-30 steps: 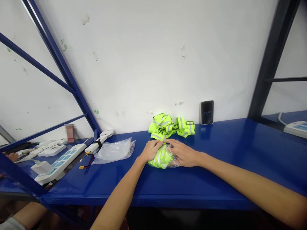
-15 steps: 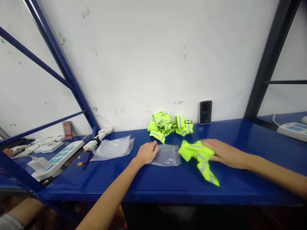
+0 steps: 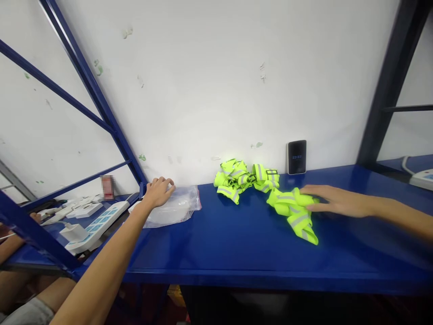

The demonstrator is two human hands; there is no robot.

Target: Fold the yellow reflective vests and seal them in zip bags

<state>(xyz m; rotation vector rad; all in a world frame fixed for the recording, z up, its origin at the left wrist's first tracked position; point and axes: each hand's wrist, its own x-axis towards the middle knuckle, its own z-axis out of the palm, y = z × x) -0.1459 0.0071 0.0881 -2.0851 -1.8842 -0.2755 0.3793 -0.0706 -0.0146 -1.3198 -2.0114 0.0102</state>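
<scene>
My left hand (image 3: 158, 192) is over the left end of a small pile of clear zip bags (image 3: 179, 207), its fingers apart and slightly bent. Part of the pile is hidden beneath it. To the right, a crumpled neon-yellow reflective strap (image 3: 295, 210) with grey stripes lies on the blue table (image 3: 216, 246). My right hand (image 3: 333, 201) is at that strap's right edge, fingers stretched and thumb apart, with some fabric showing between them. Farther back, a heap of similar reflective straps (image 3: 233, 178) rests near the wall, one rolled strap with a black buckle (image 3: 267, 177) beside it.
A black-screened device (image 3: 297, 157) stands against the wall. On the left, beyond a blue frame post (image 3: 115, 131), are a white power strip (image 3: 99, 228), a plugged-in charger (image 3: 73, 232) and white boxes (image 3: 86, 211). Another person's arm (image 3: 11, 246) shows at the far left.
My left hand has moved left with the clear bag, which now lies on the other bags. The strap by my right hand has settled on the table, and my right fingers have loosened.
</scene>
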